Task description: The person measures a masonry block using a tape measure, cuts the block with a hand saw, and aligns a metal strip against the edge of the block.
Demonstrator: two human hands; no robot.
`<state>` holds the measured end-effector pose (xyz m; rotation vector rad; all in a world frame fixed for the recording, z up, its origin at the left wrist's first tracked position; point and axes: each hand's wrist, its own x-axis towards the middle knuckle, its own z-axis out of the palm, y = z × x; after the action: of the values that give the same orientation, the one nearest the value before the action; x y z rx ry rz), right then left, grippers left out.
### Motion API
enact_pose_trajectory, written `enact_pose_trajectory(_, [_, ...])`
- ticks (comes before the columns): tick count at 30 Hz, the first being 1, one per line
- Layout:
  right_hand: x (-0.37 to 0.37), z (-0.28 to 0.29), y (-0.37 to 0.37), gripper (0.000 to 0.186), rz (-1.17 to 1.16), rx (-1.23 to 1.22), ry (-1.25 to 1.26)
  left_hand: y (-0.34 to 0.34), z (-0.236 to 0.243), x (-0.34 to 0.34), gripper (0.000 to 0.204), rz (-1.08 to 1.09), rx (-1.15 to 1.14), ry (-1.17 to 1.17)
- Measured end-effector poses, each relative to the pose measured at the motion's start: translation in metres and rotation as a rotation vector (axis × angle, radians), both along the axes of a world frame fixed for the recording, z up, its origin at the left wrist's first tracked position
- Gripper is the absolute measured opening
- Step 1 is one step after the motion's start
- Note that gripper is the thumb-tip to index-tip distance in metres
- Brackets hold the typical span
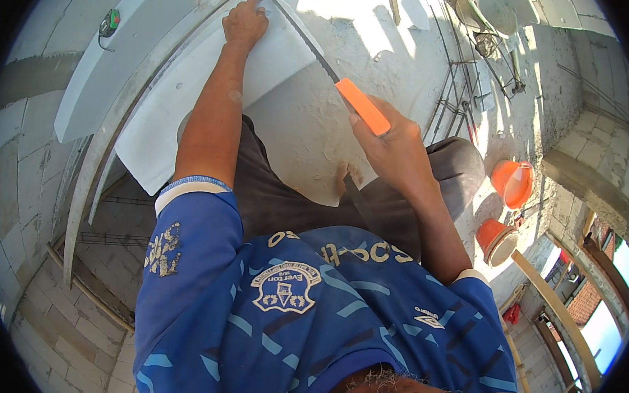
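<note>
My right hand [394,145] is wrapped round the orange handle of a handsaw [364,107]. The saw's long, narrow dark blade runs away to the far left and passes just right of my left hand [246,24]. That left hand bears on the far part of a white panel [200,95], its fingers bent near the edge; the fingertips are hard to make out. The panel lies slantwise before me, its near left corner by my left upper arm. Where the blade meets the panel, if it does, cannot be made out.
A green and black tape measure [109,23] lies on another pale panel [99,87] at the far left. Thin steel bars [456,94] lie on the right, below a dusty tub [490,2]. Two orange buckets [513,183] stand by my right knee. Pale block walls surround me.
</note>
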<state>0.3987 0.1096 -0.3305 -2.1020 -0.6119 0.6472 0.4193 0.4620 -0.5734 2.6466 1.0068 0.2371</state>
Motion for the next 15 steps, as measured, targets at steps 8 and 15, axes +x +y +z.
enact_pose_trajectory(8, [0.051, -0.033, 0.040, 0.038, 0.000, -0.120, 0.183, 0.023, 0.015, -0.007, 0.069, -0.005, -0.281, 0.243])
enact_pose_trajectory(15, [0.016, -0.008, -0.004, 0.033, 0.051, -0.126, 0.068, 0.020, 0.015, -0.015, 0.070, 0.028, -0.272, 0.267])
